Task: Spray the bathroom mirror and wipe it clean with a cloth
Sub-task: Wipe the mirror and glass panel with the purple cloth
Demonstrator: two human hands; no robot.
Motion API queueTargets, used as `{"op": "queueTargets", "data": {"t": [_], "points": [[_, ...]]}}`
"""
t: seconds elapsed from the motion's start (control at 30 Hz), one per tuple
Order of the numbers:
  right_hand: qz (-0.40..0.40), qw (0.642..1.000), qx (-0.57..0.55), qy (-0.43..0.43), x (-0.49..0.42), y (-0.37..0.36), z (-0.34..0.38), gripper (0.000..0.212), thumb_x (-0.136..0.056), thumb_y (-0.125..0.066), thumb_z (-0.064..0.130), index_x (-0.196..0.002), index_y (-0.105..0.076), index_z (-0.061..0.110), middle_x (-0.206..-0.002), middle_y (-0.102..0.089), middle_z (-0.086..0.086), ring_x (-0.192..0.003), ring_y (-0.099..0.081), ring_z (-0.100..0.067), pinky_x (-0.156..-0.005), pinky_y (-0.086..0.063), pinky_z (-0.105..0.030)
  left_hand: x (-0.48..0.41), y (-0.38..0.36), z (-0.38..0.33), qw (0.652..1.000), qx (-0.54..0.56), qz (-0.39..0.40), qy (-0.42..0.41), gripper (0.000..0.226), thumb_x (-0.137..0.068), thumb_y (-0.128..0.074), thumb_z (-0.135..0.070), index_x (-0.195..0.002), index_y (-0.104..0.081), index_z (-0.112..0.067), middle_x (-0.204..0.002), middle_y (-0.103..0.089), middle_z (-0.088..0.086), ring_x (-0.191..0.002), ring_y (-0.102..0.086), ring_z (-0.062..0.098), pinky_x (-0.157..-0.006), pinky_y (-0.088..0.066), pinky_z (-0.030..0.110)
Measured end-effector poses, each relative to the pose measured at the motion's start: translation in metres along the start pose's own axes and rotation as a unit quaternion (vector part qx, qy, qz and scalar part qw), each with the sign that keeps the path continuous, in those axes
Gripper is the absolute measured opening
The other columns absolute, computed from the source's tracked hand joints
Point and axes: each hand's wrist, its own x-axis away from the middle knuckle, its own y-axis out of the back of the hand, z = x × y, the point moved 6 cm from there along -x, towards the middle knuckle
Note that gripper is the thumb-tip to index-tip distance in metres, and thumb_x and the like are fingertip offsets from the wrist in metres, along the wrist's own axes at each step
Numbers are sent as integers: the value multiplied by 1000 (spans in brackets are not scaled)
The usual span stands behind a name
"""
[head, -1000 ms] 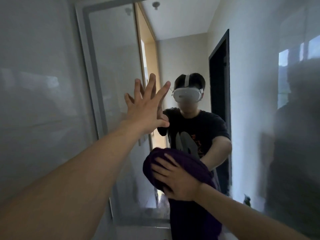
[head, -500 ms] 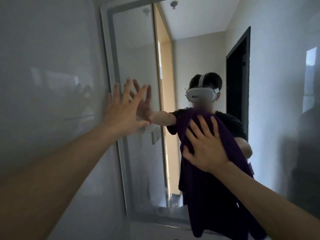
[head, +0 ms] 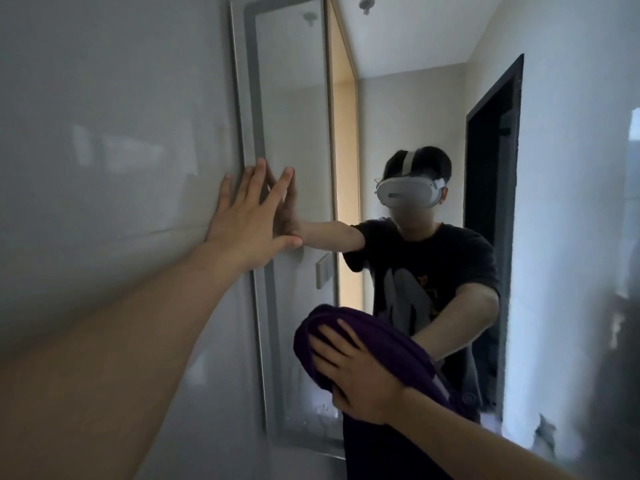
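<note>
Dark purple cloth [head: 394, 327] bunches under the right hand [head: 363, 379] on the mirror [head: 294, 133].

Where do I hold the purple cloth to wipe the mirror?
Probably the bunched top of the purple cloth, coming from the front with a flat palm, as the right hand does. That wad is thick and lies against the mirror, so spread fingers can press it; the loose tail hanging below would likely just flap.
</note>
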Motion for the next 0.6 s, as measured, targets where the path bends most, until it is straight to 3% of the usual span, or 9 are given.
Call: {"op": "queueTargets", "data": {"t": [0.17,0.3,0.4,0.5,0.6], "points": [[-69,997,27,26,-23,29,-30,69,-78,-61,46,-142,-58,19,-153,-50,-4,-147,-38,-31,-123,4,-50,1,-2,0,1000,-16,-11,-6,120,-78,-47,-88,-153,31,-37,-170,21,11,-157,19,29,-126,9,54],[-138,986,32,-92,-44,86,-113,71,-85,-51,45,-149,-48,14,-158,-44,-9,-151,-27,-36,-124,0,-54,4,1,1,1000,12,4,-13,106,-89,-43,-79,-156,25,-36,-170,19,13,-158,13,29,-126,9,52],[-167,973,39,-157,-43,107,-153,70,-86,-47,46,-146,-50,11,-155,-46,-14,-150,-25,-39,-124,-2,-59,4,4,0,999,41,15,-5,79,-101,-27,-66,-157,23,-38,-170,19,11,-158,15,27,-126,10,51],[-165,970,38,-177,-44,111,-155,67,-86,-45,45,-143,-53,10,-155,-45,-16,-149,-25,-42,-124,0,-60,0,11,0,993,111,32,3,61,-108,-19,-51,-160,10,-40,-172,15,6,-159,12,24,-127,8,47],[-168,964,23,-206,-56,113,-145,66,-86,-47,43,-142,-53,9,-156,-43,-16,-149,-25,-43,-123,-1,-62,-2,24,5,981,191,40,10,56,-110,-26,-43,-163,-9,-35,-173,4,3,-159,-2,23,-126,-5,43]]}}
